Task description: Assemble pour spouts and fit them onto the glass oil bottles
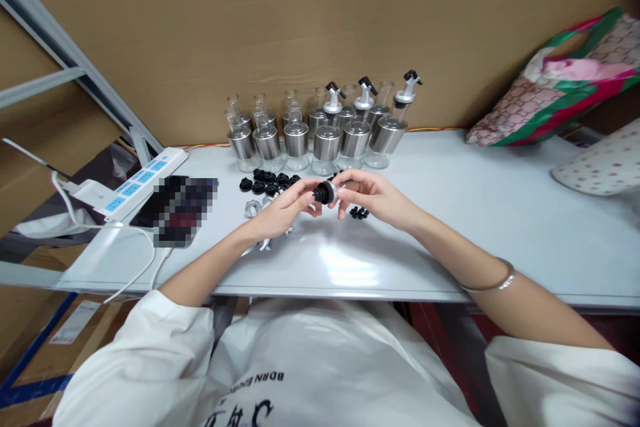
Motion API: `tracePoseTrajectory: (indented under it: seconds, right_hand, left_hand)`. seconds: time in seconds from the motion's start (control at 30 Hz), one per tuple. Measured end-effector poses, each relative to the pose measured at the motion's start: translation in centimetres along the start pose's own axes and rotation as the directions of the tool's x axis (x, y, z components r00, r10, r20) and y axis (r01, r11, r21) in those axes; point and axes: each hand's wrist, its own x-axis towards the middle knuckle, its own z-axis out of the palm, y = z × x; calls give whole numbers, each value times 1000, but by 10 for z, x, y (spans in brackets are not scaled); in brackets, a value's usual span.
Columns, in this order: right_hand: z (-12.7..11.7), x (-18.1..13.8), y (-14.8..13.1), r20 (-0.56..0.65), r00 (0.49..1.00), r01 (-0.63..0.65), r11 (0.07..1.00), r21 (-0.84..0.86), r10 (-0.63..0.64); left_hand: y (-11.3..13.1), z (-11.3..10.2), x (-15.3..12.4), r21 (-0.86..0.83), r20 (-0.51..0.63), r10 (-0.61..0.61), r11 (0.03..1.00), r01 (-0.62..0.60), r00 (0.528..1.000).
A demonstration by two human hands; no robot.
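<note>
Over the table, my left hand and my right hand close from both sides on one bottle pourer. My left fingertips are at its ribbed black stopper end, while my right fingers grip the silver end, partly hidden behind them. Beyond my hands stand two rows of glass bottles with steel sleeves. Three of them carry a silver pourer with a black lever. Several black stoppers lie behind my left hand. Silver pourer parts are partly covered by my left forearm, and small black pieces lie below my right hand.
A white power strip with cables and a phone partly blurred out occupy the left of the table. A patterned bag and a dotted white object sit at the right. Cardboard rises behind the bottles.
</note>
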Motion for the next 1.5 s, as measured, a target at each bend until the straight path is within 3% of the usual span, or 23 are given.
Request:
tracePoseTrajectory:
  seconds: [0.2, 1.13, 1.37, 1.5]
  right_hand:
    - [0, 0, -2, 1, 1000, -4, 1000, -19, 4]
    - [1, -1, 6, 36, 999, 36, 991, -128, -32]
    - [5, 0, 11, -118, 959, 185, 886, -426, -257]
    - [4, -1, 12, -105, 955, 204, 869, -452, -278]
  left_hand:
    - [2, -1, -2, 115, 46, 10, 993, -15, 999]
    - [-6, 1, 0, 141, 58, 183, 972, -190, 981]
    - [-8, 2, 2, 132, 5, 206, 970, -205, 979]
    - [-7, 3, 2, 100, -25, 211, 973, -207, 977]
